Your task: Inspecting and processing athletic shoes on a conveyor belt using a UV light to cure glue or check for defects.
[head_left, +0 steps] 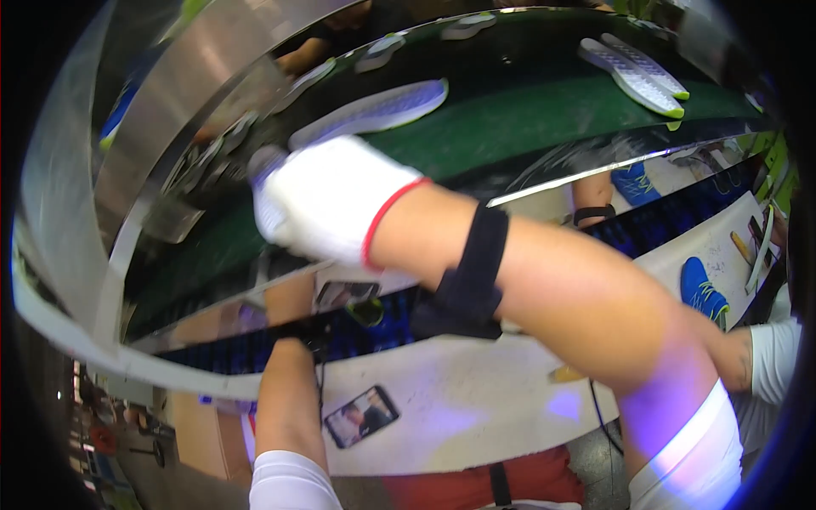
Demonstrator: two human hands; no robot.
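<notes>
My right arm reaches up and left from the lower right, a black strap round the wrist. My right hand (pixel 327 200), in a white glove with a red cuff, is over the green conveyor belt (pixel 501 136). Its fingers look curled. A rounded grey-purple piece (pixel 268 163) shows at their far side; what it belongs to is unclear. Just beyond the glove, a white and lilac shoe sole (pixel 378 109) with a lime tip lies on the belt. My left forearm (pixel 291 399) rises from the lower left, and its hand is hidden behind the dark band along the conveyor.
A pair of soles (pixel 633 76) lies on the belt at the right, with several more at the back. A curved metal hood (pixel 157 161) arches at the left. On the pale ledge are a phone (pixel 361 416) and a blue shoe (pixel 702 287). Another person's arm shows behind the belt.
</notes>
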